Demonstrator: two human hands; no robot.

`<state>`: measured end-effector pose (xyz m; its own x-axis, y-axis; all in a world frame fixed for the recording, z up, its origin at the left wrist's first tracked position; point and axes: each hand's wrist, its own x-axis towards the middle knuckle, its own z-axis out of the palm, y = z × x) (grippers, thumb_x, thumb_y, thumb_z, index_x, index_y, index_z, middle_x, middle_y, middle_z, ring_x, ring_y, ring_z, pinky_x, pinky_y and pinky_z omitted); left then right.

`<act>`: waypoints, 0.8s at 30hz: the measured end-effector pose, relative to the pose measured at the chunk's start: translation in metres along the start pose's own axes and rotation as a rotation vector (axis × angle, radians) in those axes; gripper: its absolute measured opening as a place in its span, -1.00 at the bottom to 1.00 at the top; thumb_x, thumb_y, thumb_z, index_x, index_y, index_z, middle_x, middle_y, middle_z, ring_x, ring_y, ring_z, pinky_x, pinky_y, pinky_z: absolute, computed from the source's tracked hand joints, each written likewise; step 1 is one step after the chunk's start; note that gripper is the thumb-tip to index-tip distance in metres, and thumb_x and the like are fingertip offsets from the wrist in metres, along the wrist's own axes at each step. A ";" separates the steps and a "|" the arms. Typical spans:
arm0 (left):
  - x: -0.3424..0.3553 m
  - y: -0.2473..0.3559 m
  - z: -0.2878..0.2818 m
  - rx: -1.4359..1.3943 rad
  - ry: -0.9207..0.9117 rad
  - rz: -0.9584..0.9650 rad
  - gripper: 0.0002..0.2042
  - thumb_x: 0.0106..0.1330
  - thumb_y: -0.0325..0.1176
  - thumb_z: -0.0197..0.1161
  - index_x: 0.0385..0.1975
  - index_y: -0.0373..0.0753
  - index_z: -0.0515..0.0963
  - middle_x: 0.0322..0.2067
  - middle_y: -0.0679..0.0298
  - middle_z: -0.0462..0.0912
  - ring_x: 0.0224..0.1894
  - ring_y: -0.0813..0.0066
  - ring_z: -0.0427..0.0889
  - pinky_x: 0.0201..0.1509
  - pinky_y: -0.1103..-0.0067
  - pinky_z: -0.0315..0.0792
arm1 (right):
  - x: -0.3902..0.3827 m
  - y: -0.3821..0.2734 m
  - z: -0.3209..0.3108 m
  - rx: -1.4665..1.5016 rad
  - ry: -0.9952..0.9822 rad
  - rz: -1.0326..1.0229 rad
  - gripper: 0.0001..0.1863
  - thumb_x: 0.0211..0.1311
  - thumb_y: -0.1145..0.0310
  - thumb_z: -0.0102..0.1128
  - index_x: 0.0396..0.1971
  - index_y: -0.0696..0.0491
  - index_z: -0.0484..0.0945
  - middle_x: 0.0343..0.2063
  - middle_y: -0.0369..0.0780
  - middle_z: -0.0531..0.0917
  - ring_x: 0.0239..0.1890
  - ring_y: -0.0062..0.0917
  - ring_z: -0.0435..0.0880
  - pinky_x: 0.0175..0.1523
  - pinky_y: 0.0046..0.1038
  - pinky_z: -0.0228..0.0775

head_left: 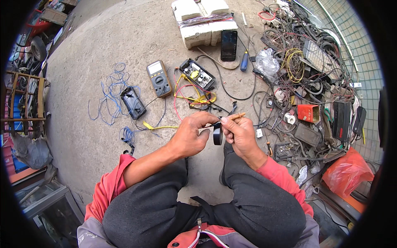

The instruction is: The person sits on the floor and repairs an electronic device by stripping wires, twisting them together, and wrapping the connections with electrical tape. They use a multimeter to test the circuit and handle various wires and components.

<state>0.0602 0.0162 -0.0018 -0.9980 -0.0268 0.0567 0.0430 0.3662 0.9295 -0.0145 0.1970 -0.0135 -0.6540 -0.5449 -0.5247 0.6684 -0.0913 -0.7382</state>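
Note:
My left hand (191, 134) and my right hand (240, 134) meet above the concrete ground, in front of my knees. A roll of black tape (217, 134) hangs between them; the right hand's fingers pinch its top edge together with a thin brown stick-like piece (239, 116). My left hand's fingertips pinch a black strip or wire end right beside the roll. A yellow wire (159, 127) runs from near my left hand toward a black open casing (132, 102).
On the ground ahead lie a yellow multimeter (159, 78), an opened black circuit box (197, 74), red and yellow wires (191, 96), blue wire (111, 91), a phone (228, 45), a blue-handled screwdriver (244, 61) and white foam blocks (204, 20). A heap of cables and parts (306, 78) and an orange bag (346, 172) fill the right.

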 end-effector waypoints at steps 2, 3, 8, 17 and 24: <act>-0.002 0.005 -0.001 0.013 -0.006 -0.109 -0.70 0.05 -0.59 0.27 -0.16 -0.37 0.60 -0.25 0.04 0.65 -0.16 0.13 0.64 -0.07 0.38 0.51 | 0.000 -0.002 0.001 0.001 -0.002 0.013 -0.76 0.26 0.27 0.35 -0.50 0.10 0.58 -0.64 -0.37 0.52 -0.68 -0.79 0.35 -0.60 -0.71 0.14; -0.002 0.008 -0.001 0.016 -0.011 -0.163 -0.71 0.02 -0.60 0.26 -0.19 -0.39 0.60 -0.25 0.01 0.65 -0.14 0.06 0.64 -0.05 0.33 0.51 | -0.001 -0.002 0.001 0.001 0.000 0.020 -0.75 0.26 0.27 0.35 -0.51 0.09 0.58 -0.64 -0.37 0.51 -0.68 -0.79 0.35 -0.60 -0.71 0.14; -0.002 0.010 0.001 0.049 -0.038 -0.217 -0.67 0.05 -0.59 0.33 -0.12 -0.38 0.56 -0.20 0.08 0.65 -0.11 0.26 0.66 -0.03 0.43 0.52 | -0.001 -0.004 0.004 0.012 0.007 0.016 -0.77 0.26 0.28 0.34 -0.50 0.09 0.57 -0.65 -0.39 0.49 -0.68 -0.79 0.32 -0.60 -0.71 0.11; -0.004 0.004 0.007 -0.086 0.003 -0.099 -0.54 0.05 -0.54 0.38 0.01 -0.37 0.44 -0.18 0.13 0.64 -0.11 0.34 0.65 0.06 0.45 0.50 | -0.001 0.000 0.006 0.038 0.019 0.026 -0.79 0.26 0.28 0.34 -0.45 0.10 0.60 -0.64 -0.40 0.49 -0.67 -0.79 0.33 -0.58 -0.71 0.11; -0.001 0.006 0.008 -0.033 0.025 -0.058 -0.72 0.11 -0.57 0.36 -0.17 -0.34 0.51 -0.26 0.16 0.60 -0.20 0.34 0.63 -0.02 0.47 0.50 | 0.000 -0.002 0.006 0.035 0.027 0.007 -0.79 0.27 0.28 0.34 -0.45 0.10 0.60 -0.63 -0.39 0.52 -0.66 -0.80 0.35 -0.59 -0.71 0.12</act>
<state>0.0611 0.0259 0.0009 -0.9975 -0.0704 0.0111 -0.0130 0.3322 0.9431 -0.0135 0.1928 -0.0095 -0.6584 -0.5230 -0.5412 0.6846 -0.1172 -0.7195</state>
